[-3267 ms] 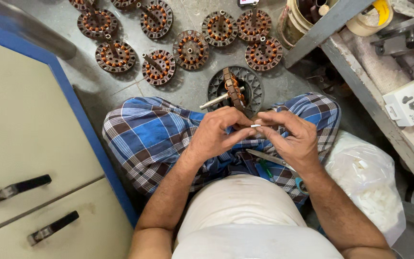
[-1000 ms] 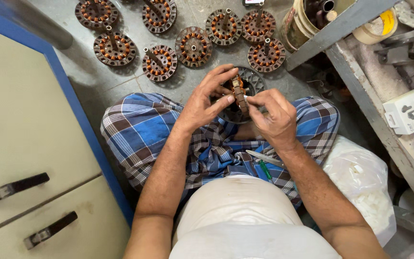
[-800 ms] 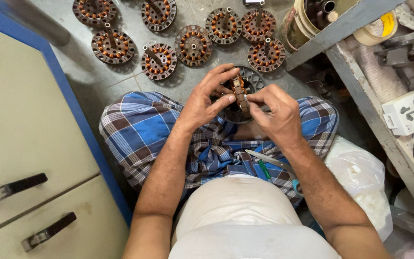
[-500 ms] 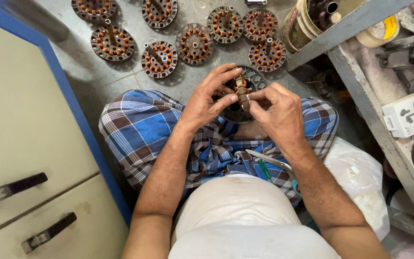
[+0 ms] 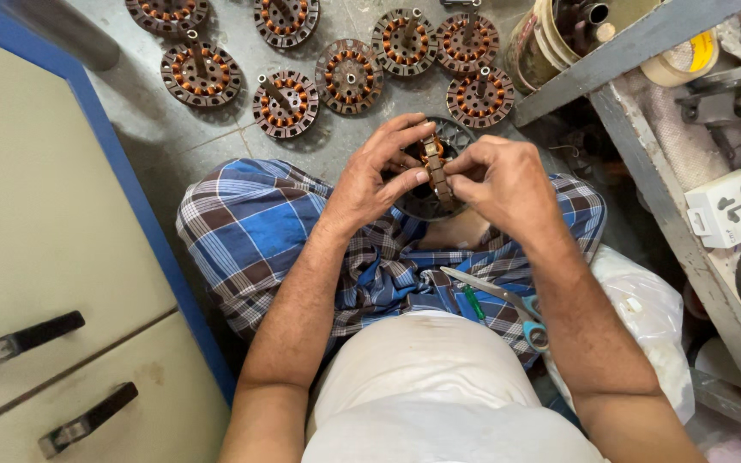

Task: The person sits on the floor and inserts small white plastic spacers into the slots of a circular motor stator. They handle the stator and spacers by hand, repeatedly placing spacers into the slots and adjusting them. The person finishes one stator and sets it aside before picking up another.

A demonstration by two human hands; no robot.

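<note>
Copper-wound and steel-cored, the stator (image 5: 436, 165) you hold edge-on above the dark round housing (image 5: 413, 201) is probably rigid and heavy. Your left hand (image 5: 379, 176) and right hand (image 5: 508, 176) pinch its rim; avoid the likely fragile windings.

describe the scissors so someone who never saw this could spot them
Start at the blue checked cloth over the seated person's lap. On its fold beside the right forearm lie the steel scissors with teal handles, blades pointing toward the left arm. A small green pen-like tool lies beside them, but only the scissors have looped handles.
</note>
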